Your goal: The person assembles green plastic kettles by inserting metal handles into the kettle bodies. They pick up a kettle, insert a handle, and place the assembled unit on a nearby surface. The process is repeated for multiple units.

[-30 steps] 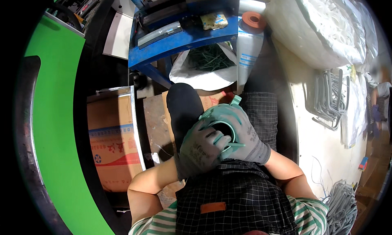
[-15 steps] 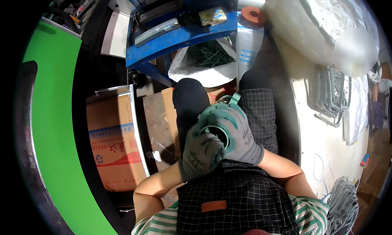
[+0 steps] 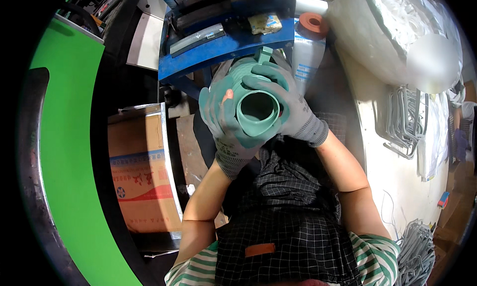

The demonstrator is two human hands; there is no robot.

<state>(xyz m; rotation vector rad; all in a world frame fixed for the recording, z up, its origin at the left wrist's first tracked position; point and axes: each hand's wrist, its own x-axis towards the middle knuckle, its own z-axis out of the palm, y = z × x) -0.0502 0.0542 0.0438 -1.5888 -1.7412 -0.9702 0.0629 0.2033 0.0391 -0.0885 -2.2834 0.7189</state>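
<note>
Raised in front of my body is a mint-green plastic jug (image 3: 255,128) with a ribbed body. Its round, hollow opening faces me, and a handle-like loop sticks out at the far end. My left hand (image 3: 222,116), in a grey and green work glove with one bare fingertip showing, wraps the jug's left side. On the other side my right hand (image 3: 285,95), gloved alike, curls its fingers over the top and right of the jug. Both hands are closed on it. The jug's underside is hidden.
Ahead stands a blue table (image 3: 198,55) with a grey bar (image 3: 198,40) and a roll of orange-red tape (image 3: 313,24) at its right. Cardboard lies in a box (image 3: 141,172) at left, beside a green panel (image 3: 69,137). Bent metal wire handles (image 3: 403,122) rest on the white surface (image 3: 367,107) at right.
Both hands have lifted the jug up and away from my lap, toward the blue table. My left fingers have moved from the jug's opening to its left side, so the opening now shows fully.
</note>
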